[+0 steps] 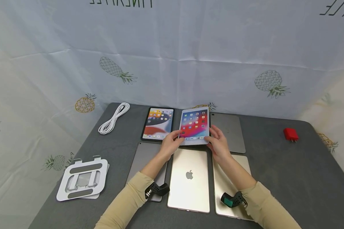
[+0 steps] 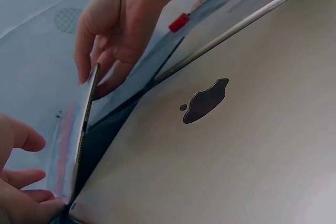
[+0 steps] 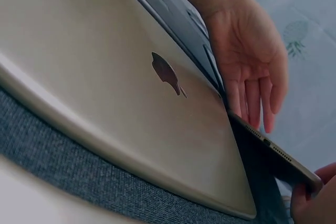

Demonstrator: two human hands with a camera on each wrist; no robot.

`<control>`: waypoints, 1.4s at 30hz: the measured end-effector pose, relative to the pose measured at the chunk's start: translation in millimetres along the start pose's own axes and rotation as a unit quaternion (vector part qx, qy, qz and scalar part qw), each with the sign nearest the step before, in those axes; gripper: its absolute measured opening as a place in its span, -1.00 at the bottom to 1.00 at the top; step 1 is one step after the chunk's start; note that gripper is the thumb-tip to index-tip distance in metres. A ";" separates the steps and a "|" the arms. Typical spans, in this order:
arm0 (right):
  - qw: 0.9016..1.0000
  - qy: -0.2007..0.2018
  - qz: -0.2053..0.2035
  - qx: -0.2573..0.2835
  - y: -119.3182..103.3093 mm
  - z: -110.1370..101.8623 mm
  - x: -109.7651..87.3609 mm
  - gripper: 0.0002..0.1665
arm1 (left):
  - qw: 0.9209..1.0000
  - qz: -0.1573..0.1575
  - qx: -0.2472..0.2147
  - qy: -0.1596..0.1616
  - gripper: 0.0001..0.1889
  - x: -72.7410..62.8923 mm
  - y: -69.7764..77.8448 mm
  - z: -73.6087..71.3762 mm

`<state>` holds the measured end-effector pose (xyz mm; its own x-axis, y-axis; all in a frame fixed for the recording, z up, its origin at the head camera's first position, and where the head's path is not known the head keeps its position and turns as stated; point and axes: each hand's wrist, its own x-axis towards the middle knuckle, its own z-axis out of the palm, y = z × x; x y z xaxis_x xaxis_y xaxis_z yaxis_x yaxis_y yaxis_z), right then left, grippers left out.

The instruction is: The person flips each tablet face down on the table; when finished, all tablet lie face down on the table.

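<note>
A white-framed tablet with a lit screen of app icons is tilted above the back middle of the table. My right hand grips its lower right corner, thumb on the front and fingers behind. At the lower left corner, my left hand touches it with fairly straight fingers. The left wrist view shows the tablet edge-on between both hands; the right wrist view shows its port edge. Just in front lies a gold tablet, face down with an apple logo.
A lit black-framed tablet lies left, a grey tablet right. Nearer are another grey tablet and gold tablet, partly under my forearms. Around them are a coiled white cable, white folding stand and red charger.
</note>
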<state>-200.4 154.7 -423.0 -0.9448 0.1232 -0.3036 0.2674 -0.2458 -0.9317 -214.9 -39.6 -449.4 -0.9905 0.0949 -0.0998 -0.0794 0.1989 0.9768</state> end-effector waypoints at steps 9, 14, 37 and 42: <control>0.997 0.017 -0.073 -0.019 -3.4 4.1 -6.5 -0.30 | 0.997 0.029 0.043 -0.055 -0.58 -3.0 5.4 1.5; 0.992 -0.005 -0.121 -0.033 -7.8 12.9 -12.8 -0.36 | 0.993 0.057 0.072 -0.078 -0.58 -6.1 12.5 4.2; 0.945 -0.275 -0.175 -0.007 -8.5 24.5 -18.0 -0.30 | 0.953 0.241 0.183 0.014 -0.56 -9.6 47.2 -6.8; 0.956 -0.238 -0.165 -0.040 -3.7 21.3 -15.5 -0.34 | 0.934 0.288 0.206 0.043 -0.61 -9.8 44.8 -7.5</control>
<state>-190.7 133.2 -410.6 -0.9543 -0.2750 0.1173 -0.0651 -0.1918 -0.9793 -209.6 -38.9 -403.2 -0.8621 0.2276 0.4528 0.5025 0.4995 0.7057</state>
